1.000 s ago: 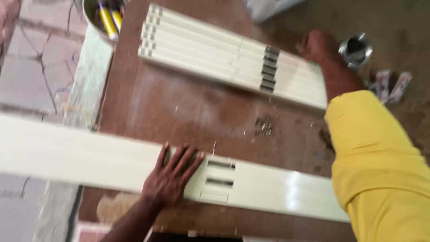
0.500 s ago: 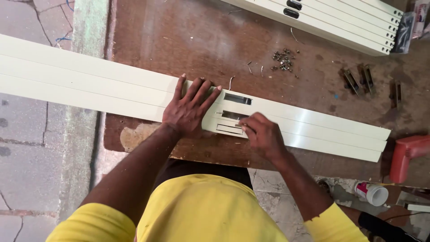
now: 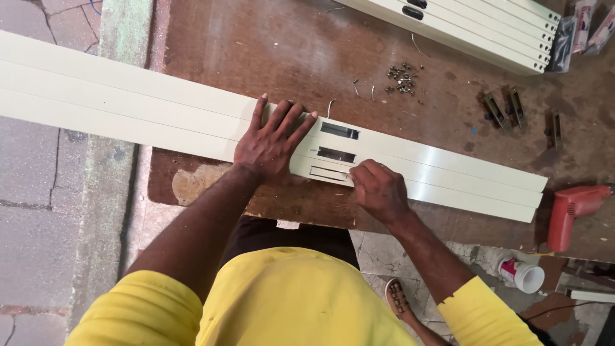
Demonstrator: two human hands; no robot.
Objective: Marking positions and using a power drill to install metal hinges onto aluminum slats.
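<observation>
Long cream profile [image 3: 160, 106] lying across the brown counter [image 3: 256, 51], far end overhanging the paving at left. Left hand [image 3: 272, 141] pressed flat on it, fingers spread, gripping nothing, just pinning the strip down beside three rectangular slots [image 3: 336, 154]. Right hand [image 3: 379, 189] curled at the near edge of the profile, right at the lowest slot; grip closed, though whether anything small sits inside it cannot be told from here.

Judged by the slots: all three already cut, the lowest looking filled or partly filled with a pale insert, the upper two looking open and dark. Fitting apparently begun at the nearest slot, the other two seemingly left to do.

Loose screws [image 3: 402, 75] in a small heap beyond the profile, untouched. Dark metal fittings [image 3: 503, 110] set out in a row to the right, well apart from both hands. Stack of similar profiles [image 3: 487, 32] at the far edge, also slotted. Red drill [image 3: 573, 211] lying at the near right corner, not in hand.
</observation>
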